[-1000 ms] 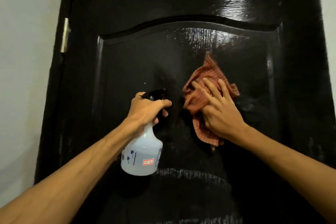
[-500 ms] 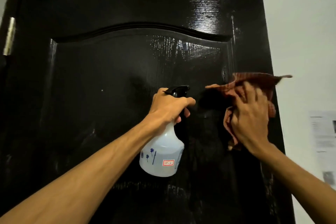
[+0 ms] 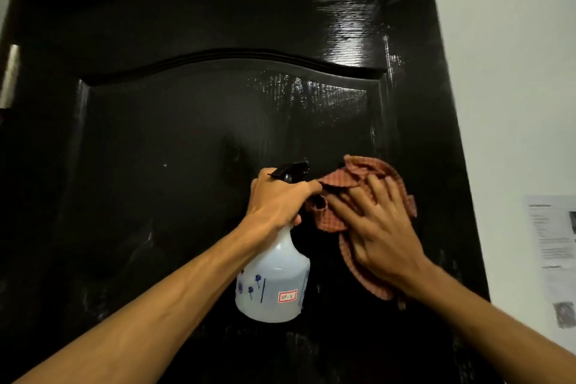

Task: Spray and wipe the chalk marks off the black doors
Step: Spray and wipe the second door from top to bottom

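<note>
Black door (image 3: pixel 187 134), right hand (image 3: pixel 378 227) flat on cloth (image 3: pixel 352 178), left hand (image 3: pixel 277 196) gripping bottle (image 3: pixel 274 284)

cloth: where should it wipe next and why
Probably sweep the cloth left across the door. The right hand presses it flat at the panel's right side, while a white speck and pale smears show to the left, past the bottle in the left hand.
</note>
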The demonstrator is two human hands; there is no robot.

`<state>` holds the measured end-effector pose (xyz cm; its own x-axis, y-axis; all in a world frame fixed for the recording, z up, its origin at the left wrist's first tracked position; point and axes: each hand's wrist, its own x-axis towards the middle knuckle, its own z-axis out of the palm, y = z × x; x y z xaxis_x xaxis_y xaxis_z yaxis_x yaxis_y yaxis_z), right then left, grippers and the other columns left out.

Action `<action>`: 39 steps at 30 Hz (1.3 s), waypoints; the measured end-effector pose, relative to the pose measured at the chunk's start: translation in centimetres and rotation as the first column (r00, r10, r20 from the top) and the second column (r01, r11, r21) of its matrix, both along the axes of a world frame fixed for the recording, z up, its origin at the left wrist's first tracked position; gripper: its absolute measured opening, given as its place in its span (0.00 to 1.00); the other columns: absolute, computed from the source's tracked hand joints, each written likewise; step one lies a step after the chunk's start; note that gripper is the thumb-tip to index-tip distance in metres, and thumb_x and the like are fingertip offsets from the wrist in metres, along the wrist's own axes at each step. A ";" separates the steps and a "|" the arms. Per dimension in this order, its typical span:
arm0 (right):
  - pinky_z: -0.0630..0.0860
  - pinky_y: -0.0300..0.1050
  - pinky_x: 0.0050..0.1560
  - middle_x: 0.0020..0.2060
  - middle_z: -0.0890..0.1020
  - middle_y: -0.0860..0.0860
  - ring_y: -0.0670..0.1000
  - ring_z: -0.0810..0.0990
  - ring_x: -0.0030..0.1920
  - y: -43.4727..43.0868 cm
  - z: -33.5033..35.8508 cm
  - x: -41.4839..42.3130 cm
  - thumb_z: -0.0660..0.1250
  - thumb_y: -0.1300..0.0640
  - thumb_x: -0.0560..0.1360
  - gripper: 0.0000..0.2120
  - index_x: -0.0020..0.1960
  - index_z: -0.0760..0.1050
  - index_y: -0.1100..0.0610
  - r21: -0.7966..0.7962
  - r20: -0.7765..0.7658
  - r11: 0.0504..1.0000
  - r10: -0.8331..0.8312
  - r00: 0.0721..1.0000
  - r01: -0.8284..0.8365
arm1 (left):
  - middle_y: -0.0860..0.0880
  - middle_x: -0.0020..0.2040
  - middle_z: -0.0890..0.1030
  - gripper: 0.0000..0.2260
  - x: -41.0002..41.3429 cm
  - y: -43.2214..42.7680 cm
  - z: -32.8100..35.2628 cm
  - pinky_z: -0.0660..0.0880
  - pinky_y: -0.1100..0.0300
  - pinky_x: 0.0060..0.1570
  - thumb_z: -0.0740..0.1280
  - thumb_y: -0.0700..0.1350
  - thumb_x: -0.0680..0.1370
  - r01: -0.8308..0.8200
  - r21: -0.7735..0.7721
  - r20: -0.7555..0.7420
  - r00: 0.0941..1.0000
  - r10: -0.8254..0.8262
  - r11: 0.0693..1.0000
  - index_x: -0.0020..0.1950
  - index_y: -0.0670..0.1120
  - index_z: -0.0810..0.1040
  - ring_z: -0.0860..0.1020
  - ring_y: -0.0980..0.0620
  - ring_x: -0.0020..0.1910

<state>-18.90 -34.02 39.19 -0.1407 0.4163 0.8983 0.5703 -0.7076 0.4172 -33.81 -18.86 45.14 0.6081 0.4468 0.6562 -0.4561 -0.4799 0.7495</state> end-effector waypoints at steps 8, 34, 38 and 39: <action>0.55 0.75 0.73 0.74 0.71 0.57 0.70 0.64 0.74 9.6 1.2 -4.7 0.58 0.48 0.76 0.29 0.77 0.70 0.48 -0.084 0.022 0.996 0.041 0.999 -0.039 | 0.42 0.36 0.86 0.08 -6.8 10.1 -1.7 0.70 0.59 0.28 0.76 0.44 0.75 -0.213 -0.025 -0.021 0.977 0.212 0.977 0.41 0.39 0.86 0.73 0.49 0.24; 0.50 0.77 0.74 0.75 0.68 0.57 0.68 0.61 0.76 38.3 4.4 -20.1 0.61 0.46 0.75 0.30 0.76 0.69 0.49 -0.234 0.006 0.961 0.154 0.988 -0.148 | 0.44 0.33 0.85 0.06 -23.6 32.8 -13.4 0.75 0.60 0.27 0.76 0.44 0.77 -0.621 -0.166 -0.084 0.783 0.616 0.766 0.43 0.44 0.85 0.79 0.51 0.25; 0.59 0.75 0.73 0.78 0.65 0.57 0.68 0.59 0.78 43.2 -5.0 -21.7 0.63 0.45 0.76 0.31 0.78 0.67 0.49 -0.611 0.084 0.774 0.271 0.959 -0.165 | 0.43 0.33 0.85 0.07 -25.0 33.4 -15.7 0.79 0.56 0.29 0.76 0.46 0.75 -0.675 -0.179 -0.091 0.736 0.671 0.716 0.40 0.44 0.85 0.79 0.51 0.23; 0.65 0.71 0.72 0.78 0.66 0.57 0.67 0.60 0.78 43.6 -7.4 -21.9 0.64 0.45 0.75 0.32 0.78 0.68 0.49 -0.732 0.086 0.671 0.259 0.962 -0.116 | 0.42 0.33 0.85 0.07 -25.3 33.4 -16.3 0.79 0.56 0.29 0.76 0.46 0.75 -0.681 -0.176 -0.095 0.731 0.676 0.711 0.40 0.44 0.85 0.78 0.51 0.22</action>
<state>-40.82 9.59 31.80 -0.4056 0.8668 0.2902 0.5274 -0.0374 0.8488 -59.07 14.55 28.86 0.1068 0.8555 0.5066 -0.0450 -0.5049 0.8620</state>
